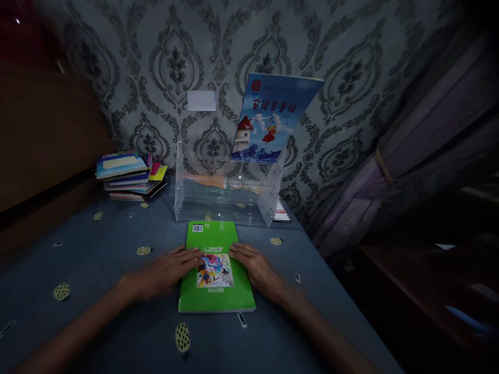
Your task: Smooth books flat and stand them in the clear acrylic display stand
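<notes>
While my left hand (167, 271) and right hand (260, 271) rest unclenched, fingers extended over a glossy green paperback book (215, 271) lying flat on the blue patterned tablecloth (128, 332), I judge uneven pushing could skew it against the clear plastic rack (270, 203) just beyond.

Your single camera looks out from your head, facing forward and down across the table (218, 350); your left hand (171, 270) and right hand (258, 269) lie nearer it, at lower centre, with the patterned wall (175, 47) farther off.
</notes>
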